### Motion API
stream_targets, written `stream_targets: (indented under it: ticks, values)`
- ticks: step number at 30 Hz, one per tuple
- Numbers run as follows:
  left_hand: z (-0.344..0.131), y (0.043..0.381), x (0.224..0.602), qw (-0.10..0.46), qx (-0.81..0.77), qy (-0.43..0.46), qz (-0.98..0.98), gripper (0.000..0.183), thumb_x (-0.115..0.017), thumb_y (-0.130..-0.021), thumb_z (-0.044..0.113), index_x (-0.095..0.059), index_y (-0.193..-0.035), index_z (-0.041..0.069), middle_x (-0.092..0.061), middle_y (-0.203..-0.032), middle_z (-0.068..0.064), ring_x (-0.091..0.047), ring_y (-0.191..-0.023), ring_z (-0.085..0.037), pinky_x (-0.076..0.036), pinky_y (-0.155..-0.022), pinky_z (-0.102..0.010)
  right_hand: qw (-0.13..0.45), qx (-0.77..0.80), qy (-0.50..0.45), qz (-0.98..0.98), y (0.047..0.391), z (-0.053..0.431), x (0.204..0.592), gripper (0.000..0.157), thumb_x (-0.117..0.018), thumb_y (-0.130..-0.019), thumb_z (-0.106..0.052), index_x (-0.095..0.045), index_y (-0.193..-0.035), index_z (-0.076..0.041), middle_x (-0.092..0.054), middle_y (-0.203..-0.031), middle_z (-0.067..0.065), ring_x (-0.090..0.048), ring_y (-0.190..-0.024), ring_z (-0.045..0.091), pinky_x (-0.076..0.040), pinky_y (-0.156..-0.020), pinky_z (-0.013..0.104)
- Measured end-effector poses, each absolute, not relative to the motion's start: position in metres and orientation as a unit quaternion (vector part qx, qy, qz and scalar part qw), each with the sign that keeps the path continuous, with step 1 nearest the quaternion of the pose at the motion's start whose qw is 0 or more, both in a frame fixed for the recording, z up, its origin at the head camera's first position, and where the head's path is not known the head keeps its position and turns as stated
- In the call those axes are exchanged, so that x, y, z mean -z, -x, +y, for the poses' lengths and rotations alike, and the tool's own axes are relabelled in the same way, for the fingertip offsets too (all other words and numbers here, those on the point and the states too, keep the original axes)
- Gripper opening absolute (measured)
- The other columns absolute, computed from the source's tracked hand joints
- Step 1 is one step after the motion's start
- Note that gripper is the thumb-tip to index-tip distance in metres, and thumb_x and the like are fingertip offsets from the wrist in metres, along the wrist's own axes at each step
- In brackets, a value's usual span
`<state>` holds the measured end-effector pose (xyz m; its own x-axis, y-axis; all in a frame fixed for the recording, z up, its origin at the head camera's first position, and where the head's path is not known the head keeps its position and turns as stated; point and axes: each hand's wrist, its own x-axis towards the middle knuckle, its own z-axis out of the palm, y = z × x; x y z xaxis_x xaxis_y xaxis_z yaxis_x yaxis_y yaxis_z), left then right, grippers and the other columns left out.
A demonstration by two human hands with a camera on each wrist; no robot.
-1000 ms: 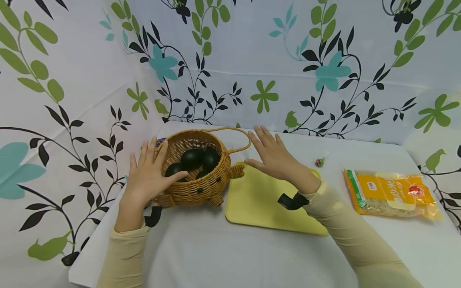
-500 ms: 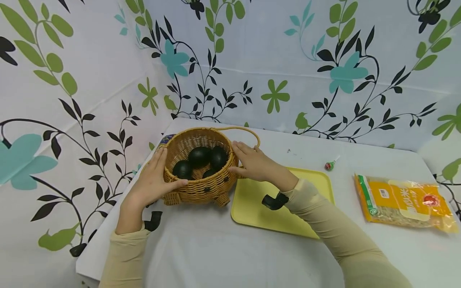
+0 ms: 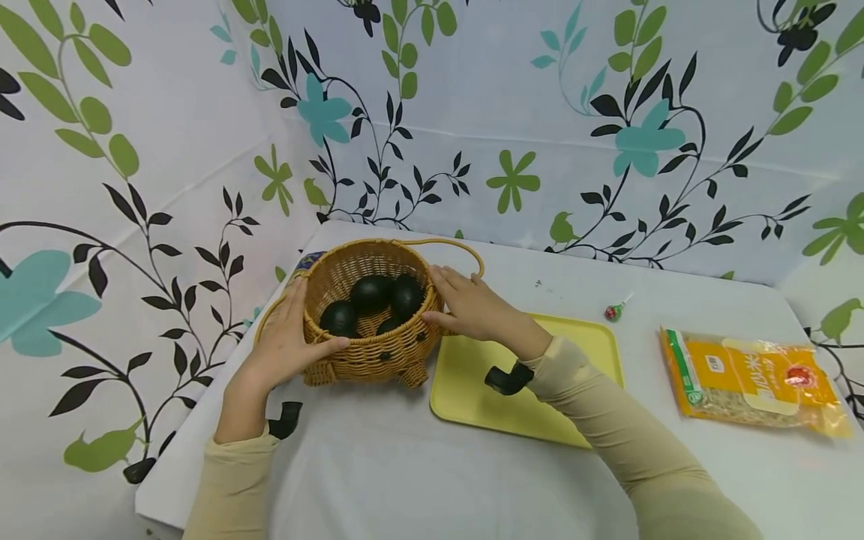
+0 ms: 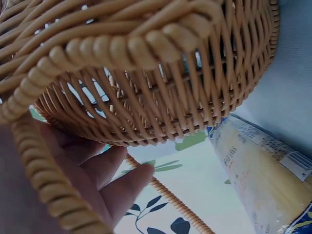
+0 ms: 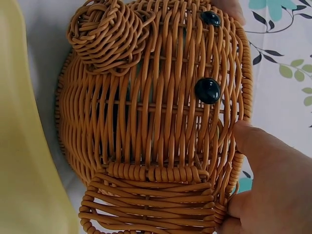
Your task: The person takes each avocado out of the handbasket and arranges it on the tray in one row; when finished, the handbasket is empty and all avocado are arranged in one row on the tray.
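Observation:
A wicker basket (image 3: 367, 360) shaped like an animal, with feet, ears and dark button eyes, stands left of the yellow tray. Several dark, glossy oval things (image 3: 371, 294) lie in it. My left hand (image 3: 277, 345) rests along its left side, thumb at the front rim and fingers reaching back. In the left wrist view the fingers (image 4: 122, 190) lie fairly straight beside the weave, near the rope-like handle (image 4: 48, 180). My right hand (image 3: 475, 307) lies against the right side. In the right wrist view its thumb (image 5: 258, 141) touches the rim; its other fingers are mostly hidden.
The yellow tray (image 3: 486, 397) lies just right of the basket, partly under my right forearm. Farther right are a wrapped lollipop (image 3: 614, 311) and an orange food packet (image 3: 749, 382). Another packet (image 4: 263, 170) lies by the basket's far left side.
Both hands have come in from above the basket to its sides. During the last half second they stay there, and the left handle now shows beyond my left hand.

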<state>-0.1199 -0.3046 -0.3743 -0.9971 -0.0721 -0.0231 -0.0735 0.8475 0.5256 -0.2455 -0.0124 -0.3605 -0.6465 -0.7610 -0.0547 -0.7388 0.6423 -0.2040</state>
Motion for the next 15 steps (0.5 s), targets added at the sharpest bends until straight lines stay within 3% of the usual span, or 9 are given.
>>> stream_targets:
  ticks: [10,15]
  values:
    - [-0.3015,0.1205,0.3787,-0.016,-0.291,0.035,0.956,0.119,-0.066,-0.076,0.062,0.015,-0.151,0.019,0.012,-0.160,-0.008,-0.002,-0.145,-0.043,-0.016,-0.109,-0.068,0.066,0.077,0.417,0.903,0.2467,-0.0092,0.3594,0.081,-0.036,-0.094,-0.059,-0.005,-0.153,-0.012,-0.014,-0.159,0.009,-0.015,-0.148,0.024,-0.019,-0.115,0.058]
    - [-0.2996,0.1189,0.3772,-0.008,-0.291,0.043,0.956,0.117,-0.065,-0.077,0.062,0.019,-0.149,0.025,0.015,-0.159,-0.004,-0.001,-0.145,-0.044,-0.016,-0.107,-0.071,0.085,0.059,0.419,0.902,0.2471,-0.0091,0.3521,0.081,-0.034,-0.095,-0.059,-0.004,-0.153,-0.011,-0.012,-0.160,0.008,-0.009,-0.149,0.025,-0.018,-0.116,0.058]
